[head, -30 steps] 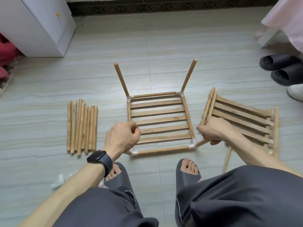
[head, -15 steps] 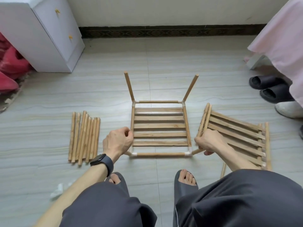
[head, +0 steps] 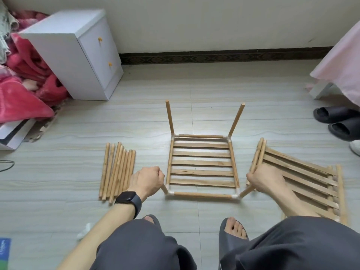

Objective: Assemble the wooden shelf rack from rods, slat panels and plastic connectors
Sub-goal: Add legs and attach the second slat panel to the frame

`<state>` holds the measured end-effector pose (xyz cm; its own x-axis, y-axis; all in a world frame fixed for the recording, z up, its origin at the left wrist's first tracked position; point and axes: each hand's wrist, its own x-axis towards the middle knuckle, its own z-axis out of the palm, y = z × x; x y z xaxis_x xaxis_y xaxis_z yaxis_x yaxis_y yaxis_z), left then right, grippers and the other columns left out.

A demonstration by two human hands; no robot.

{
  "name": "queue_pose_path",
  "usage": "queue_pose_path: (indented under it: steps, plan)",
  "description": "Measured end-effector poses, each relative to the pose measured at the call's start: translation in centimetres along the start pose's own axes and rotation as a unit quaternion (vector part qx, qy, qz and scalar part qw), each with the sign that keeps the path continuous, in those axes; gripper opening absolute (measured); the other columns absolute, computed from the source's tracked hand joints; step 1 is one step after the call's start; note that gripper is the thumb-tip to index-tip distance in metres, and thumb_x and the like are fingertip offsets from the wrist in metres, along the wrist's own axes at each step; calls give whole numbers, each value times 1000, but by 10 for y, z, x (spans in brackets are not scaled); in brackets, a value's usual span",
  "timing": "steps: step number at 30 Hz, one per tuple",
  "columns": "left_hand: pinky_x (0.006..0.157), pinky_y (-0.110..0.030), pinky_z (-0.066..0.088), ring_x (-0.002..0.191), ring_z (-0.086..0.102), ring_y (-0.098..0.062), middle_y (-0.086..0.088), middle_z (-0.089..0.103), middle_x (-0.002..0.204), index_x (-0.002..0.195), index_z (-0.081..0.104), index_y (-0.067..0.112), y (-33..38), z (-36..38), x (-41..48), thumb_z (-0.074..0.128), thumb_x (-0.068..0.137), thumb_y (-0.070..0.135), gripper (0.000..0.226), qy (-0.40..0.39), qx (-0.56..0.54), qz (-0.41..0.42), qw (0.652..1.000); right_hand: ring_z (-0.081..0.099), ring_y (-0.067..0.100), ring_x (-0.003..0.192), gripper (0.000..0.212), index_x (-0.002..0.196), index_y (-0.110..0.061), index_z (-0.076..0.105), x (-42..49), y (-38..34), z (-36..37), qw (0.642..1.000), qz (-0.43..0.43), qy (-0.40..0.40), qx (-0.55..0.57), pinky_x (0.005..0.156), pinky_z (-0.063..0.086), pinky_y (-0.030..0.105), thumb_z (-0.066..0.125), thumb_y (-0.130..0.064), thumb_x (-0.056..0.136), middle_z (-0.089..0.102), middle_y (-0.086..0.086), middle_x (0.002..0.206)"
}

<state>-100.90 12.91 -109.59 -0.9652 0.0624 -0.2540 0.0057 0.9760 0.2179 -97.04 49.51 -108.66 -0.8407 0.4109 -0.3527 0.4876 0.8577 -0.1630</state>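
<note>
Floor [head: 214,90]: pale grey tile with faint streaks, running to a cream wall [head: 194,22] with a dark patterned skirting [head: 214,58]. Far left corner: white two-drawer cabinet [head: 74,55], with a red blanket [head: 25,78] heaped beside it. Far right: pink cloth [head: 341,61] hanging, black slippers [head: 335,121] on the floor below it.

Mid-floor, in front of the person's feet: slat shelf [head: 201,162] lying flat, white connectors [head: 234,196] at its corners, two far rods [head: 169,117] rising from the far corners. Left hand [head: 146,181], watch [head: 128,199] on the wrist, has its fingers curled tight round the near-left rod [head: 164,189]. Right hand [head: 266,181] grips the near-right rod [head: 246,192] the same way; that rod leans outward from its connector.

Loose rods [head: 116,170] lie in a row just left of the left hand. Spare slat panels [head: 303,176] are stacked right of the shelf, with the right forearm crossing over them. Small white scrap [head: 83,232] by the left knee, too blurred to identify.
</note>
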Motion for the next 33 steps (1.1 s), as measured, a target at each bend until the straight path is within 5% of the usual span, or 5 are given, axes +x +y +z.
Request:
queue_pose_path:
  steps: [12, 16, 22, 27, 33]
  plan:
    - [69, -33, 52, 80, 64, -18, 9, 68, 87, 98, 58, 27, -2, 0, -1, 39, 101, 50, 30, -43, -38, -2, 998, 60, 28, 71, 30, 97, -5, 63, 23, -3, 13, 997, -18, 40, -64, 63, 51, 35, 47, -29, 93, 66, 8, 81]
    - [69, -29, 49, 85, 63, -11, 13, 68, 93, 99, 62, 31, -23, -3, -3, 56, 95, 54, 24, -32, -150, 0, 988, 50, 37, 124, 30, 111, -20, 61, 22, -34, -2, 968, -43, 90, -231, 96, 47, 47, 46, -38, 93, 54, 13, 140]
    - [90, -32, 55, 104, 64, -7, 15, 68, 111, 114, 64, 34, -96, 19, -31, 64, 90, 27, 25, -75, -202, -82, 973, 49, 22, 127, 66, 140, -33, 45, -15, -138, 10, 942, -319, 32, -102, 101, 47, 40, 41, -75, 89, 55, -4, 139]
    - [92, -33, 46, 123, 53, -22, -1, 49, 140, 133, 51, 29, -178, 64, -72, 52, 93, 23, 41, -80, -150, -278, 945, 57, 11, 123, 88, 157, -44, -5, -53, -217, 35, 826, -537, -76, -152, 90, 49, 20, 44, -75, 91, 33, -10, 156]
    - [105, -39, 43, 135, 41, -31, -11, 32, 152, 149, 35, 31, -241, 107, -82, 52, 99, 33, 53, -70, -182, -406, 893, 58, 24, 70, 23, 99, -18, 53, -50, -240, 78, 793, -600, -11, -103, 59, 51, 45, 48, -40, 102, 56, -3, 89]
